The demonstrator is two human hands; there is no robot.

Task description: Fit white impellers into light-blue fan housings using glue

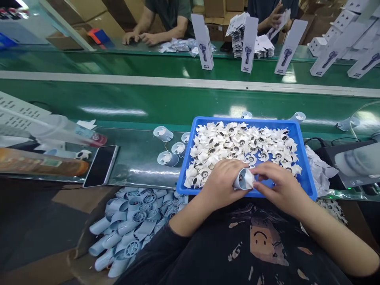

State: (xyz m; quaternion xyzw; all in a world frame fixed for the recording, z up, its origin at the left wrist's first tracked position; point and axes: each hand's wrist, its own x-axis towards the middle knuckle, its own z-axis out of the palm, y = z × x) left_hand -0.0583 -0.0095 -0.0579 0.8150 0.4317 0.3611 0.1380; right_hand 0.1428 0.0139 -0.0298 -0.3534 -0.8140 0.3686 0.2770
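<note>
My left hand (pixel 221 180) is wrapped round a light blue plastic housing (pixel 239 183), its open end turned to the right. At that mouth, my right hand (pixel 276 184) pinches a white fan blade wheel (pixel 248 178) between thumb and fingers. Part of the wheel sits at the opening; how deep it goes is hidden. Both hands are above the near edge of a blue tray (pixel 308 174), which is heaped with white fan wheels (pixel 234 138). Left of the tray, several blue housings with white wheels inside (pixel 168 158) lie on the bench.
A carton of blue housings (pixel 133 225) stands below at left. A phone (pixel 101 165), a drink bottle (pixel 41 162) and a plastic cup (pixel 68 130) lie left. At right is a dark device (pixel 341 166). Across the green conveyor (pixel 133 103), two people work near white boxes (pixel 247 47).
</note>
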